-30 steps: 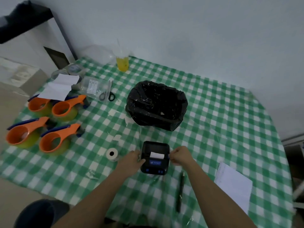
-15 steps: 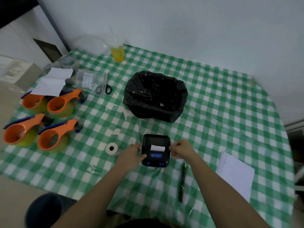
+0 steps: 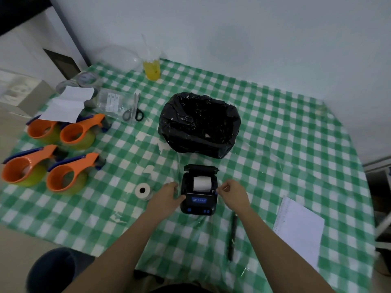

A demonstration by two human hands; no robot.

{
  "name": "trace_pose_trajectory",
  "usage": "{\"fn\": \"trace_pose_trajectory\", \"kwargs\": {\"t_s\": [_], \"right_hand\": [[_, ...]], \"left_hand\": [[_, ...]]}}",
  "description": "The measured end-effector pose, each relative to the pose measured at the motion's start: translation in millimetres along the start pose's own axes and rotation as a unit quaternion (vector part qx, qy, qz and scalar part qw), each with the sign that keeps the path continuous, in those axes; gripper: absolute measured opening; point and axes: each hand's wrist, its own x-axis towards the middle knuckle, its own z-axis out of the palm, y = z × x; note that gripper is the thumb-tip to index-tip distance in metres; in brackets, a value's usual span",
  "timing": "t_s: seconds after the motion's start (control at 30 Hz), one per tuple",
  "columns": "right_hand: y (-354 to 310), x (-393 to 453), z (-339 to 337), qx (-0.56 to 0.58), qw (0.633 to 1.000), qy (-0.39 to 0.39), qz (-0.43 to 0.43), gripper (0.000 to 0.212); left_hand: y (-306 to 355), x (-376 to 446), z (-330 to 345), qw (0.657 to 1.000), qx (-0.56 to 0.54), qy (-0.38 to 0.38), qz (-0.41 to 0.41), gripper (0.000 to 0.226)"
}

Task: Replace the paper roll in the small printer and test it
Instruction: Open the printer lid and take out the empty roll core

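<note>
The small black printer [image 3: 198,205] sits on the checked tablecloth near the front edge. Its lid [image 3: 201,167] stands flipped open at the back. A white paper roll [image 3: 202,183] lies exposed in the compartment. My left hand [image 3: 167,197] grips the printer's left side. My right hand [image 3: 232,193] touches its right edge with fingertips pinched at the side latch. A second white paper roll [image 3: 143,190] lies on the cloth just left of my left hand.
A black-lined bin [image 3: 200,123] stands behind the printer. A black pen [image 3: 232,235] and a white notepad [image 3: 299,229] lie to the right. Several orange tape dispensers [image 3: 69,172] fill the left side, with scissors [image 3: 133,114], a paper sheet [image 3: 65,103] and a yellow cup [image 3: 152,69] further back.
The printer's lid has swung open, uncovering the paper roll inside. Both hands stay at the printer's sides.
</note>
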Motion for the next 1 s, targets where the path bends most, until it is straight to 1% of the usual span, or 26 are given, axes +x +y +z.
{"fn": "trace_pose_trajectory", "kwargs": {"t_s": [0.03, 0.1, 0.13, 0.2, 0.23, 0.33, 0.47, 0.53, 0.63, 0.67, 0.77, 0.83, 0.9, 0.93, 1.0], "right_hand": [[1, -5, 5, -0.012, 0.999, 0.03, -0.02, 0.013], [2, -11, 16, -0.014, 0.995, 0.074, -0.066, 0.027], [0, -12, 21, -0.013, 0.993, 0.084, -0.082, 0.033], [-4, -11, 32, -0.023, 0.993, 0.083, -0.084, 0.04], [-6, -10, 36, -0.031, 0.994, 0.081, -0.073, 0.038], [-10, -8, 42, -0.049, 0.993, 0.089, -0.065, 0.024], [-14, -19, 35, -0.045, 0.984, 0.057, -0.162, 0.014], [-25, -27, 22, -0.002, 0.979, 0.059, -0.193, 0.009], [-56, -37, -5, 0.135, 0.971, 0.086, -0.18, 0.008], [-69, -39, -15, 0.168, 0.962, 0.106, -0.187, 0.008], [-112, -36, -40, 0.227, 0.926, 0.18, -0.243, 0.005], [-141, -25, -50, 0.238, 0.911, 0.214, -0.26, 0.006], [-161, -6, -52, 0.209, 0.917, 0.229, -0.25, 0.005], [-166, 6, -49, 0.186, 0.928, 0.22, -0.237, 0.003], [-164, 24, -40, 0.121, 0.959, 0.168, -0.194, 0.018]], "left_hand": [[1, 0, 0, 1.0, 0.002, 0.003, 0.004, 0.055], [2, 0, -1, 1.0, 0.011, 0.014, 0.015, 0.052], [2, -1, -2, 1.0, 0.013, 0.02, 0.019, 0.051], [2, -1, -3, 0.999, 0.01, 0.03, 0.023, 0.048], [2, -2, -4, 0.999, 0.008, 0.032, 0.025, 0.047], [2, -4, -8, 0.999, 0.001, 0.039, 0.029, 0.042], [5, -4, -20, 0.997, -0.021, 0.064, 0.038, 0.036], [7, -3, -29, 0.994, -0.04, 0.092, 0.05, 0.033], [12, 1, -43, 0.987, -0.072, 0.127, 0.065, 0.03], [14, 2, -48, 0.985, -0.079, 0.135, 0.07, 0.03], [18, 5, -60, 0.98, -0.091, 0.156, 0.079, 0.03], [17, 7, -66, 0.979, -0.086, 0.167, 0.079, 0.03], [12, 7, -69, 0.979, -0.078, 0.171, 0.073, 0.031], [8, 8, -69, 0.98, -0.078, 0.171, 0.068, 0.031], [-2, 8, -69, 0.981, -0.069, 0.171, 0.058, 0.031]]}}
